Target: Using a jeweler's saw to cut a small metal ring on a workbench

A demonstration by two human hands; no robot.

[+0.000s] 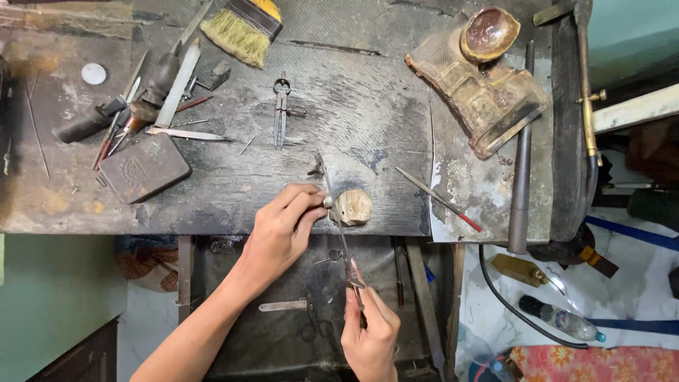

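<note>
My left hand (283, 228) reaches to the front edge of a dark worn workbench (332, 113) and pinches a small metal piece against a rounded tan block (351, 206) fixed at that edge. My right hand (369, 332) is lower, in front of the bench, gripping the handle end of a thin saw frame (338, 219). The frame runs up and away past the left fingertips to the bench top. The small piece itself is mostly hidden by my fingers.
On the bench lie a yellow-bristled brush (240, 28), metal dividers (281, 110), a flat dark tin (143, 168), files and handled tools (141, 106), a red-tipped rod (438, 199), a long steel mandrel (521, 163), and a worn block with a bowl (484, 71). A plastic bottle (562, 320) lies on the floor.
</note>
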